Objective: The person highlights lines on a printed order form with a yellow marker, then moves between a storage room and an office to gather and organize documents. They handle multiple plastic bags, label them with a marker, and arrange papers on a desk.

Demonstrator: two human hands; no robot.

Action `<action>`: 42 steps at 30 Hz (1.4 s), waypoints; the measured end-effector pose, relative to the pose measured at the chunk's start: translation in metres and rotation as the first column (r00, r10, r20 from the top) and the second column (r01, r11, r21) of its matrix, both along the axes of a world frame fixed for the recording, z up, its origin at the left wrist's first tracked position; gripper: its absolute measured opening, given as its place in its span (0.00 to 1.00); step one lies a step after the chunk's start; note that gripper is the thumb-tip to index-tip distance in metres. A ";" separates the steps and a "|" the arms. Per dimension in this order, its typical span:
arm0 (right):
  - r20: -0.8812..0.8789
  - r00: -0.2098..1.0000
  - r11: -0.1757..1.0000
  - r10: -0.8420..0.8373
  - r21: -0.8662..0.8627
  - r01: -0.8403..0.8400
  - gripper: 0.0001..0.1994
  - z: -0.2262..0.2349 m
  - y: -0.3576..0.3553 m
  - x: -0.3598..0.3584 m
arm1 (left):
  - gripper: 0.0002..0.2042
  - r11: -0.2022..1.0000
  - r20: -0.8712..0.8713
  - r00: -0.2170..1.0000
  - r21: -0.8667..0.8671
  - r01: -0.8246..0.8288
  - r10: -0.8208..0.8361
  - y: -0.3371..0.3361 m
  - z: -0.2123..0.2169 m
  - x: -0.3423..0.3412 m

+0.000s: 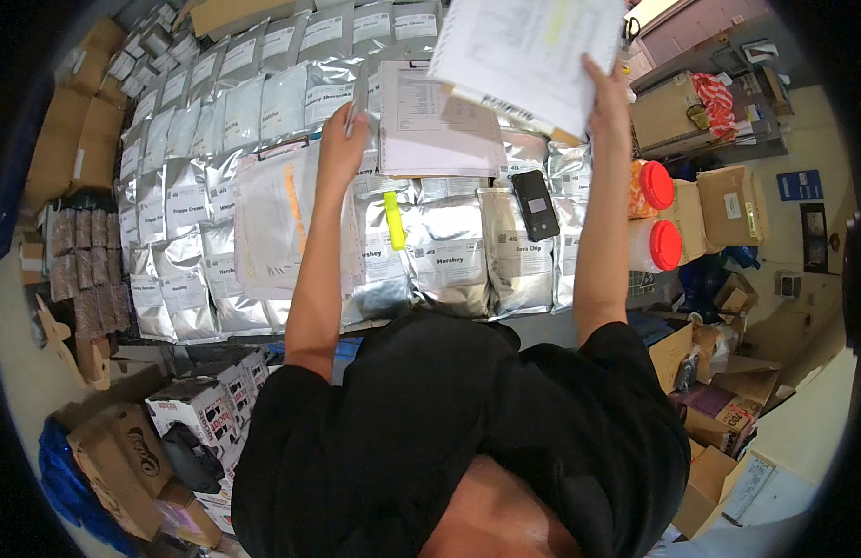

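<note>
Rows of silver foil pouches (449, 265) with white labels cover the whole work surface, packed edge to edge and running away toward the top left. Brown cardboard boxes (77, 139) stack along the left side, and more boxes (733, 205) sit to the right, beside two tubs with red lids (655, 186). A clear plastic sleeve of papers (268, 219) lies flat across the pouches under the left forearm. The right hand (609, 93) is closed on the lower edge of a lifted stack of white papers (528, 51), held up above the pouches and hiding those behind it. Under the stack, a clipboard with a printed sheet (438, 121) rests on the pouches. The left hand (345, 139) grips a pen (354, 110), just beside the clipboard's left edge. Between the arms lie a black handheld device (536, 205) and a yellow highlighter (394, 219).
</note>
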State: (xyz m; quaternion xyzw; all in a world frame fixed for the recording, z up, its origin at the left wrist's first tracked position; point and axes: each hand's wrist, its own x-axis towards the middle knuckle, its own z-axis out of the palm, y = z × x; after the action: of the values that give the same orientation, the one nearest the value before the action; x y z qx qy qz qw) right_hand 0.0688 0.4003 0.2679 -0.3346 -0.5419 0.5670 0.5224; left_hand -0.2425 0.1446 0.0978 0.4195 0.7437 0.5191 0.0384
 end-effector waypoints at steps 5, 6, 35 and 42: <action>-0.005 0.986 0.969 0.169 -0.185 -0.167 0.31 -0.117 -0.006 -0.034 | 0.22 0.976 0.705 0.696 -0.028 0.215 -0.133 -0.085 0.065 0.054; 0.342 0.936 0.987 0.085 -0.155 -0.033 0.27 -0.132 -0.015 -0.041 | 0.21 0.972 0.746 0.652 -0.030 0.233 -0.134 -0.103 0.065 0.062; -0.263 0.149 0.269 0.953 0.511 -0.816 0.19 0.006 -0.262 0.153 | 0.35 0.852 -0.450 0.880 -0.511 -0.115 -0.151 0.019 -0.017 0.128; 0.033 0.709 0.616 0.704 -0.525 -0.587 0.21 -0.122 -0.294 0.211 | 0.24 0.964 -0.271 0.935 -0.194 0.180 -0.229 0.023 0.074 0.170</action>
State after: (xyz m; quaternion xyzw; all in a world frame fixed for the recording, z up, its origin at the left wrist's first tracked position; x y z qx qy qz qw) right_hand 0.2796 0.1065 0.1458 -0.2977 -0.5262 0.7885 0.1132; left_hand -0.0725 0.1671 0.1717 0.5618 0.7341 0.3810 0.0172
